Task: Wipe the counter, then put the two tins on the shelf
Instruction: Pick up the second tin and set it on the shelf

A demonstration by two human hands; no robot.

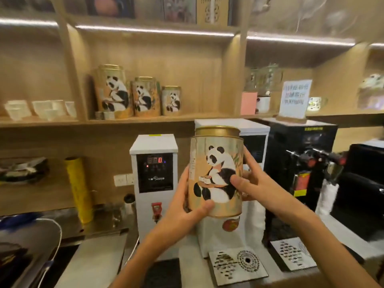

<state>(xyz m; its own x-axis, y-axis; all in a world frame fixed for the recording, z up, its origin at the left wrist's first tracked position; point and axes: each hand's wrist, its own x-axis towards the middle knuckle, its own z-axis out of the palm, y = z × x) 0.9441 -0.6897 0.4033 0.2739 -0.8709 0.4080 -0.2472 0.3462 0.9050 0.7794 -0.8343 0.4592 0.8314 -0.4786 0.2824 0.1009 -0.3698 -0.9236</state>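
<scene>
I hold a tall round tin (216, 163) with a gold lid and a panda picture upright in front of me, above the counter. My left hand (187, 206) grips its lower left side, thumb across the bottom front. My right hand (252, 179) clasps its right side, thumb pressed on the panda. On the wooden shelf (145, 119) behind stand three similar panda tins: a large one (113, 91), a middle one (145, 96) and a small one (171, 100). The held tin sits lower than that shelf and to its right.
A white water boiler (154, 177) with a red tap stands behind my left hand. A black machine (299, 163) stands at right, with metal drip trays (236, 265) on the counter. A yellow roll (80, 188) leans at left. White cups (41, 109) and a sign (294, 98) occupy the shelves.
</scene>
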